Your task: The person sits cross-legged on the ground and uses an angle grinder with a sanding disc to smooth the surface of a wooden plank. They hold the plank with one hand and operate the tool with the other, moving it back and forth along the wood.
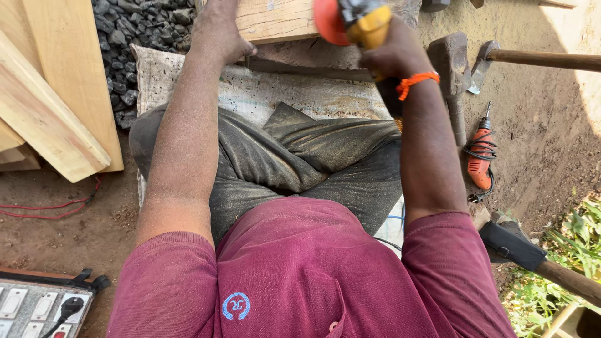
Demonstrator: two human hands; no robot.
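Seated cross-legged on a grey sack (250,94) spread over bare earth, a person in a maroon shirt works a pale wooden block (275,19) at the top of the view. The left hand (219,31) lies flat on the block, palm down and fingers spread loosely rather than clenched around it, pinning its near edge. Just to the right of that hand, the right hand (394,53), an orange thread at its wrist, is wrapped tight around the body of a yellow power tool (363,22) whose red disc (328,22) sits against the block. Right of the gripping hand lie a hammer (454,75), an adze-like tool with a wooden handle (538,59) and, nearer the person, an orange drill (481,156). Left of the resting hand are dark stones (144,31) and stacked light planks (56,94).
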